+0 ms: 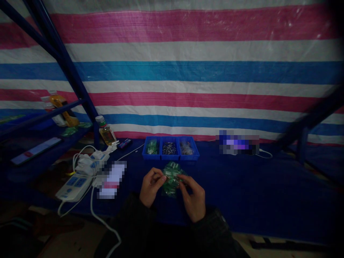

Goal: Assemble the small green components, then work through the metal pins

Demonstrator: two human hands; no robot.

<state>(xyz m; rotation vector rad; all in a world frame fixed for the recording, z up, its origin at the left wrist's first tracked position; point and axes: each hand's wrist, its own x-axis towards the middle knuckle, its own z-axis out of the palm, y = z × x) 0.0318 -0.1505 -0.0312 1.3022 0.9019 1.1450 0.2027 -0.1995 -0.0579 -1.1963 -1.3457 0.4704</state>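
Observation:
Between my hands is a bunch of crinkled green plastic bags (pixel 171 190), with shiny patches on top. My left hand (pixel 151 186) is closed in a pinch, thumb against forefinger, at the left edge of the green plastic. At the right edge, the fingers of my right hand (pixel 194 197) are pinched together on it too. Small details at the fingertips are too dim to make out. Just beyond stand three joined blue bins: the left bin (pixel 152 156) has green plastic packs, the middle bin (pixel 170 157) metal screws or pins, the right bin (pixel 189 157) small clear packs.
A white power strip (pixel 73 188) with plugs and cables lies left, beside a blurred phone (pixel 112 181). A drink bottle (pixel 105 130) stands behind them. Another blurred device (pixel 233 142) sits at the back right. Blue metal posts (pixel 71 77) and a striped sheet (pixel 188 71) bound the blue table (pixel 255 193).

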